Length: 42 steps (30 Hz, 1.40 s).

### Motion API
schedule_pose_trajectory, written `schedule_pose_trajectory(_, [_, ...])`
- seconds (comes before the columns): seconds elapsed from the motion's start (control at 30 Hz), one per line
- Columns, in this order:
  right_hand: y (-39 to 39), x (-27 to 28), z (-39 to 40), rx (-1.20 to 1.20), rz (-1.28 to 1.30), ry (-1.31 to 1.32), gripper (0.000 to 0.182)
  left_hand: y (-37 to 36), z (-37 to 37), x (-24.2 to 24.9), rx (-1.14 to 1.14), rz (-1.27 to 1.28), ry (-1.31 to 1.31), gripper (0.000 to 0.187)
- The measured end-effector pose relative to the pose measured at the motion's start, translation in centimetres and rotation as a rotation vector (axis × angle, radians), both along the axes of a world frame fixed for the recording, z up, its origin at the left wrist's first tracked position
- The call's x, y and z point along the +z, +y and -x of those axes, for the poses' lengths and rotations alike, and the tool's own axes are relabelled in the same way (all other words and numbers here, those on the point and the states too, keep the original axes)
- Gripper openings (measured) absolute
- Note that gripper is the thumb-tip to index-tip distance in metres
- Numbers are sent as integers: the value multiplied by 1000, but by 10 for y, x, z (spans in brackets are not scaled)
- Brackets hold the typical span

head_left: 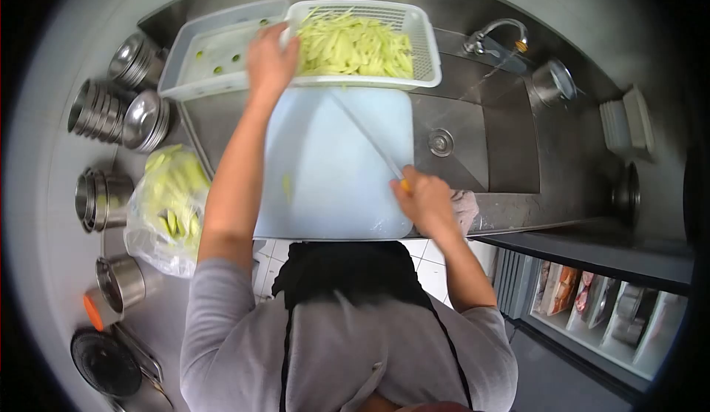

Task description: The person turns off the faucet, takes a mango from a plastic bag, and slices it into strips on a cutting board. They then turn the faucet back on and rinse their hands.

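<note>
My right hand (425, 203) is closed around the yellow handle of a kitchen knife (370, 137). Its long blade points up and left over a pale blue cutting board (318, 153). My left hand (272, 63) is at the left rim of a white perforated basket (427, 49), its fingers bent over that edge and partly blurred. Inside the basket lies a heap of pale green vegetable strips (355, 46). Left of it stands a translucent tub (214, 42) with a few small green round pieces on its bottom. A small green scrap (287, 185) sits on the board.
A clear plastic bag (166, 223) of pale green vegetable pieces lies left of the board. Stacked metal pots and bowls (144, 120) line the left side. On the right are a steel sink (458, 134), a faucet (495, 35), a cloth (464, 211) and an open drawer (592, 327).
</note>
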State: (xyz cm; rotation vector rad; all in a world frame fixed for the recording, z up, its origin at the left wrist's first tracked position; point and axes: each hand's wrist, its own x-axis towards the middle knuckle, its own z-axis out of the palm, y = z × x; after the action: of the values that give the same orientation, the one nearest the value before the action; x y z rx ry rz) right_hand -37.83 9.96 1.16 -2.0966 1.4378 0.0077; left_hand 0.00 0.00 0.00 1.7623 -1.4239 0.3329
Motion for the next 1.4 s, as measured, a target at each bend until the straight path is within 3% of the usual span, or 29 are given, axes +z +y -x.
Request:
schedule_pose_trajectory(0.07, [24, -21, -8, -5, 210, -4, 38, 26, 10, -2, -21, -20, 149, 35])
schedule_pose_trajectory(0.1, [6, -41, -29, 15, 244, -168, 37, 31, 0, 25, -12, -52, 156, 33])
schedule_pose_trajectory(0.2, [-18, -40, -7, 113, 392, -331, 30, 98, 27, -4, 53, -177, 213, 19])
schedule_pose_trajectory(0.27, [-57, -29, 11, -27, 393, -336, 28, 145, 36, -27, 41, -409, 253, 18])
schedule_pose_trajectory(0.37, [-145, -23, 62, -312, 457, -252, 17, 200, 73, -41, 32, -545, -91, 30])
schedule_pose_trajectory(0.4, [-182, -39, 88, -374, 573, -235, 17, 207, 87, -40, 32, -480, -60, 32])
schedule_pose_trajectory(0.47, [-271, -88, 148, -717, 506, -394, 20, 216, 92, -53, 65, -531, 64, 32])
schedule_pose_trajectory(0.5, [-288, -75, 154, -743, 707, -272, 19, 220, 97, -59, 96, -555, 133, 32])
schedule_pose_trajectory(0.53, [-337, -104, 185, -855, 335, -684, 21, 218, 103, -52, 93, -571, 69, 26])
schedule_pose_trajectory(0.57, [-354, -94, 187, -883, 232, -786, 18, 218, 109, -54, 114, -601, 24, 24])
schedule_pose_trajectory(0.6, [-397, -117, 205, -874, 326, -528, 20, 218, 111, -58, 142, -634, -24, 21])
schedule_pose_trajectory(0.63, [-402, -99, 190, -911, 357, -438, 17, 217, 112, -58, 166, -669, -74, 19])
schedule_pose_trajectory(0.67, [-439, -123, 204, -915, 216, -620, 16, 213, 115, -53, 181, -669, -92, 10])
schedule_pose_trajectory(0.73, [-454, -107, 189, -951, -11, -875, 12, 210, 116, -52, 223, -706, -65, 9])
schedule_pose_trajectory(0.77, [-480, -132, 203, -809, 178, -884, 8, 208, 116, -53, 231, -725, -51, 8])
schedule_pose_trajectory(0.93, [-449, -89, 198, -800, 30, -932, 13, 203, 110, -55, 245, -704, -2, 10])
schedule_pose_trajectory(1.1, [-395, -90, 227, -892, 33, -1067, 18, 198, 106, -71, 308, -725, -110, 13])
schedule_pose_trajectory(1.17, [-361, -86, 244, -918, 43, -1102, 19, 192, 98, -72, 302, -739, -148, 14])
schedule_pose_trajectory(1.23, [-304, -48, 222, -942, 85, -1096, 21, 187, 91, -67, 286, -736, -157, 15])
schedule_pose_trajectory(1.4, [-212, -9, 210, -835, 160, -1088, 24, 170, 75, -53, 161, -760, -102, 16])
